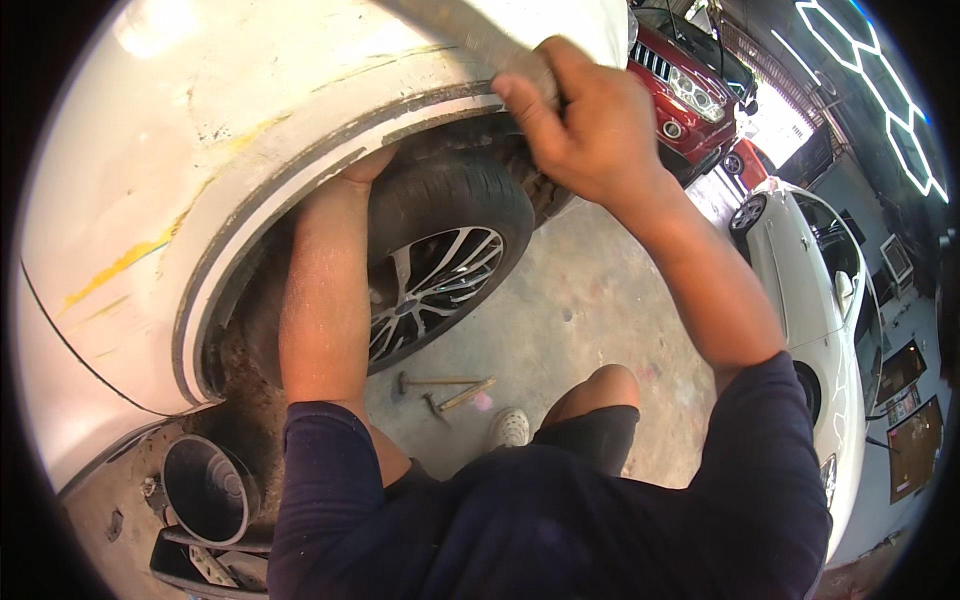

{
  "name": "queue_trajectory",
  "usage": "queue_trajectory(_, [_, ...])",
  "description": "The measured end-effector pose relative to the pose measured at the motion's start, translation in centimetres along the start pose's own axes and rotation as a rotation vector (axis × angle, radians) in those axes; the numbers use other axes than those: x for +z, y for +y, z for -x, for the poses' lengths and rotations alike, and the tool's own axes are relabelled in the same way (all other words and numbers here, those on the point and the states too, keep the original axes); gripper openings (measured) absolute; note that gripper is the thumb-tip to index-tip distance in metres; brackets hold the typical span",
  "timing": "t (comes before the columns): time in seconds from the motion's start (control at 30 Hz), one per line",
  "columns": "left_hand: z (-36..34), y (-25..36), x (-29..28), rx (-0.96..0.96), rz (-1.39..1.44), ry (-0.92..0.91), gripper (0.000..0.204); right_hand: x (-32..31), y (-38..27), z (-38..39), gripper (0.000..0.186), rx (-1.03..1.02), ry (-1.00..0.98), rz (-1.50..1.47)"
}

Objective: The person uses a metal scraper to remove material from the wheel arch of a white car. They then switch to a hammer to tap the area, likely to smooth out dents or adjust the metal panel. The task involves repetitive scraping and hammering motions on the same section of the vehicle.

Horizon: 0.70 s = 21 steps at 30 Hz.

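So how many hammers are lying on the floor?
2. One hammer lies on the concrete below the wheel, handle pointing right. The second hammer lies beside it, angled, nearer the shoe. Others may be hidden behind the person.

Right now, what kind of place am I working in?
Most likely a car body repair shop: a scraped white fender over a wheel, hammers lying on the concrete floor, and other parked cars nearby.

Brown rectangular boards [912, 448] with posters lean at far right wall
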<state>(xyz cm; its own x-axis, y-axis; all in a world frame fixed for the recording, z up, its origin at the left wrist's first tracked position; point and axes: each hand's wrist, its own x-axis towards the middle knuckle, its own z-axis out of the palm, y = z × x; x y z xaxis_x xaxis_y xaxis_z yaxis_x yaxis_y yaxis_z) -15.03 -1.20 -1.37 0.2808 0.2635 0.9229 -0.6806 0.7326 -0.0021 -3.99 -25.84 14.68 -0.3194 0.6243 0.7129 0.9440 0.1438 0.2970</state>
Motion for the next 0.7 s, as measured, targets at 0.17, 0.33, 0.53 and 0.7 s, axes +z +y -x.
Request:
queue_trajectory(0.17, [-0.3,0.1,-0.3,-0.039,0.007,0.012,0.061,0.1,0.2,-0.4,0.038,-0.108,-0.1,0.117])
queue_trajectory(0.33, [-0.7,0.1,0.2,-0.028,-0.032,-0.042,0.064,0.0,1.2,-0.5,0.039,-0.194,0.281,-0.18])
queue_trajectory(0.53, [-0.9,-2.5,0.2,0.07,-0.004,0.133,0.062,-0.2,1.9,-0.8,0.037,-0.21,0.18,-0.085])
queue_trajectory(0.7, [-1.2,-2.8,-0.5,0.007,0.075,0.085,0.058,-0.3,2.4,-1.0,0.038,-0.186,-0.132,0.104])
